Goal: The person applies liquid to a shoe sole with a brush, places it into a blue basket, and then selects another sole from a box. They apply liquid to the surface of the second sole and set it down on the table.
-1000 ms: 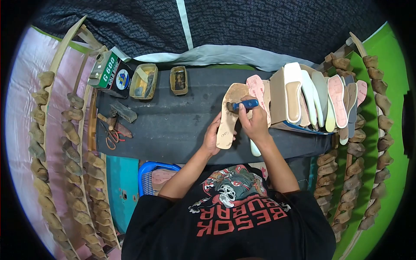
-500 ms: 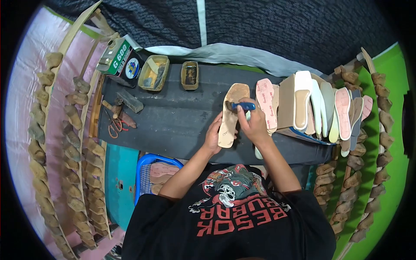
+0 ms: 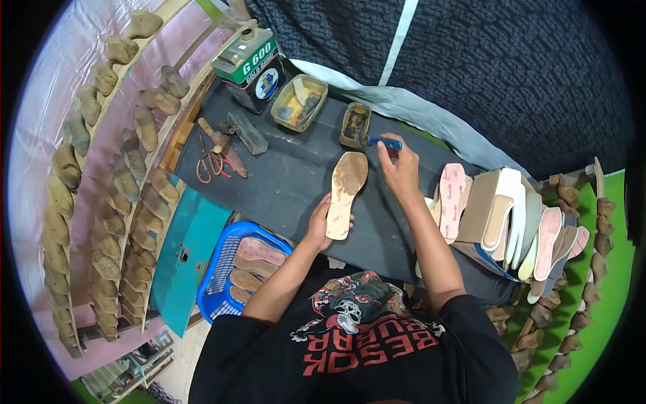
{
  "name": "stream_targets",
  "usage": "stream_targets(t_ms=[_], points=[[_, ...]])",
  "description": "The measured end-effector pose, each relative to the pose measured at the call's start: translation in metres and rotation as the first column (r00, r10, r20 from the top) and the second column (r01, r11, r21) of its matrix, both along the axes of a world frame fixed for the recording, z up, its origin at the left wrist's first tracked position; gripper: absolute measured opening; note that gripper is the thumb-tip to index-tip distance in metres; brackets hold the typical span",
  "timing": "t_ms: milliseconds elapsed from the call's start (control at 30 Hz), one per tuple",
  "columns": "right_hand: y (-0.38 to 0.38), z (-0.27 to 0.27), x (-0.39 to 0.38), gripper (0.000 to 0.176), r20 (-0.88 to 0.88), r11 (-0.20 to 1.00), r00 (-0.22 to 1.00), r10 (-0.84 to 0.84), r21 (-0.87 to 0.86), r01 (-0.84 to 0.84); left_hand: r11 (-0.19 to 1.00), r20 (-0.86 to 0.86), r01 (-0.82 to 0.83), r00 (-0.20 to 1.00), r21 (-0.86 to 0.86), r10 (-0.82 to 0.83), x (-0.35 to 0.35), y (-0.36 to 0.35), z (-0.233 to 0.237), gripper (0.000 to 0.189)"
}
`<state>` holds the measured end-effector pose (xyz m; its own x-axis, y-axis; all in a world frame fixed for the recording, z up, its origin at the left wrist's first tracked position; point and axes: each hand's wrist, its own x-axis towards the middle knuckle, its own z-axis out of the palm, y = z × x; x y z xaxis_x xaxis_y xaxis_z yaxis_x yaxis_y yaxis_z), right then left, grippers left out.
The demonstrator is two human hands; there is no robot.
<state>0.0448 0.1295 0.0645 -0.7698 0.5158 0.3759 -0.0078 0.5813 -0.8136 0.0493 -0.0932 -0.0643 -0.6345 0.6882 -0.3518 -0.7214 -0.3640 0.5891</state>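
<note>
A tan insole (image 3: pixel 342 205) lies tilted in my left hand (image 3: pixel 317 225), whose fingers wrap round its lower edges. Brown, wet-looking patches cover the wider top part of the insole. My right hand (image 3: pixel 402 168) grips a brush by its blue handle (image 3: pixel 386 143), up and to the right of the insole. The brush head reaches the right side of a small glue-stained container (image 3: pixel 355 125); whether its tip is inside is hard to tell. Left of that stands a larger yellowish tub (image 3: pixel 299 102) with scraps and tools in it.
A green and black can (image 3: pixel 250 67) stands at the back left of the dark table (image 3: pixel 289 178). Pliers, scissors and a hammer (image 3: pixel 219 141) lie nearby. Insoles fill a box (image 3: pixel 474 209) on the right. A blue basket (image 3: pixel 222 266) sits below the front edge.
My right hand has carried the brush from the insole to the small container. My left hand keeps hold of the insole, now farther from the right hand. The camera view has shifted and tilted.
</note>
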Motion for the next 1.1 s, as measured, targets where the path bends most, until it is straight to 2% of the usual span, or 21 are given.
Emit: stream_targets(t_ms=[133,333,467,533,633,733,833,900,1000,1100], points=[[0.012,-0.021,-0.04,0.019,0.048,0.999,0.999,-0.022,-0.04,0.024,1.0,0.043,-0.027,0.999,-0.012,0.028,-0.005,-0.006,-0.003,0.047],[0.02,-0.041,-0.071,0.019,0.159,0.997,0.987,-0.007,0.077,-0.005,0.998,0.086,-0.036,0.995,-0.042,0.04,-0.005,-0.011,-0.005,0.05],[0.023,-0.062,-0.072,0.019,0.182,0.997,0.983,-0.002,0.073,-0.011,0.999,0.125,0.007,0.992,-0.041,-0.002,-0.007,-0.021,-0.018,0.053],[0.022,-0.051,-0.071,0.019,0.169,0.998,0.985,-0.025,0.056,0.016,0.998,0.139,0.028,0.99,-0.047,-0.021,-0.007,-0.021,-0.017,0.055],[0.023,-0.045,-0.067,0.02,0.026,0.998,0.998,-0.055,0.015,0.055,0.997,0.143,0.025,0.99,-0.074,-0.014,-0.008,-0.018,-0.013,0.056],[0.03,-0.042,-0.064,0.021,0.076,0.999,0.997,-0.033,0.01,0.032,0.996,0.153,0.059,0.987,-0.064,-0.048,-0.009,-0.012,-0.012,0.057],[0.033,-0.042,-0.058,0.021,-0.066,0.998,0.996,-0.056,-0.045,0.053,0.994,0.108,0.086,0.991,-0.066,-0.078,-0.013,-0.002,-0.005,0.055],[0.036,-0.042,-0.052,0.02,-0.089,0.991,0.991,-0.099,-0.099,0.09,0.993,0.115,0.069,0.992,-0.099,-0.057,-0.011,0.005,0.0,0.053],[0.037,-0.038,-0.036,0.02,-0.142,0.98,0.981,-0.135,-0.162,0.112,0.995,0.09,0.088,0.992,-0.055,-0.083,-0.009,0.008,-0.001,0.052],[0.04,-0.037,-0.018,0.02,-0.118,0.968,0.983,-0.141,-0.225,0.112,0.99,0.067,0.13,0.99,-0.05,-0.126,-0.005,0.011,-0.005,0.054]])
